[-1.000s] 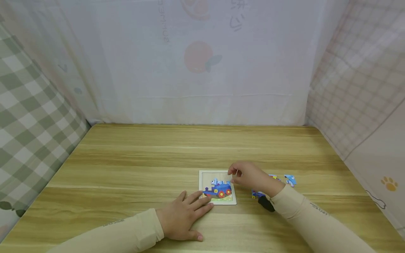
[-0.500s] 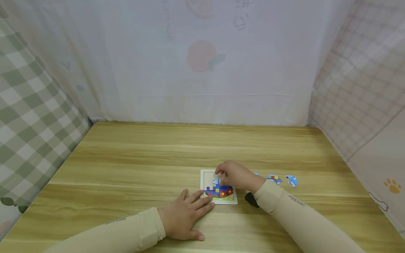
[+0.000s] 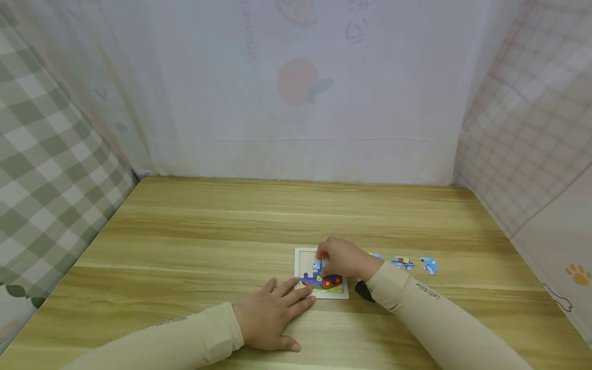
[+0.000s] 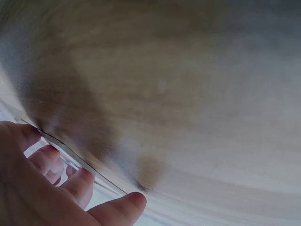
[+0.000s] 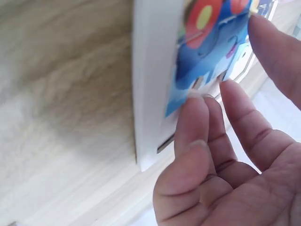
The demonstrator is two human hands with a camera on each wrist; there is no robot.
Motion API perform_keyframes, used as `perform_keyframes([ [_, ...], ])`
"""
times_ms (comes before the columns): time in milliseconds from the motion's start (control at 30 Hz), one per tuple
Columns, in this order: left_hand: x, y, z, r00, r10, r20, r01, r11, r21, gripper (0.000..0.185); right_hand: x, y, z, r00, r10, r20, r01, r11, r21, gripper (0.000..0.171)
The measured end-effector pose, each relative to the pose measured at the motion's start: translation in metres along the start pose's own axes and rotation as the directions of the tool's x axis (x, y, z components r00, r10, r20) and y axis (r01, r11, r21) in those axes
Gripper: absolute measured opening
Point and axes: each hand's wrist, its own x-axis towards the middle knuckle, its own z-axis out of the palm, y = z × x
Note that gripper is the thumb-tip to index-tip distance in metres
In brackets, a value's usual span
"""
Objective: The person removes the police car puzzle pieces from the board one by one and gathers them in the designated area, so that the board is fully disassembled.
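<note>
Now the right hand [image 3: 344, 258] sits over the upper part of the puzzle board [image 3: 321, 273]; a second ago it hovered at the board's right edge, and half a second ago it had already crossed onto it. Its fingers [image 5: 200, 127] curl onto a blue piece [image 5: 214, 49] and hold it against the board, so the piece looks to be getting seated in the picture rather than carried. The left hand [image 3: 273, 316] has not shifted: it lies flat on the tabletop [image 3: 222, 231], fingers straight and spread, its fingertips on the board's near left corner, steadying it. The board itself lies in the same spot, near the front middle of the tabletop.

Two loose pieces [image 3: 403, 262] lie in a row to the right of the board, apart from it, and a blue sliver [image 3: 375, 255] shows just past the right wrist, too small to tell whether it is a third piece.

From the head view the right hand covers the spot where the piece meets the board, so I cannot tell whether it is fully down. The right wrist view is very close and tilted; it shows the white frame and red wheels but cuts off the rest. The left wrist view is mostly blur, with only fingers and a thin edge.
</note>
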Motion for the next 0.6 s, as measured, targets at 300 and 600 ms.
perform_keyframes([
  [300,0.0008,0.0000,0.0009,1.000,0.004,-0.013,-0.004,1.000,0.011,0.079,0.0004,-0.0020,-0.0001,1.000,0.004,0.011,-0.004,0.999,0.043,0.025],
  [600,0.0011,0.0008,0.0017,1.000,0.000,-0.030,0.001,0.999,0.033,0.079,-0.0002,0.0012,0.0014,1.000,0.002,0.020,-0.005,0.994,0.111,0.027],
])
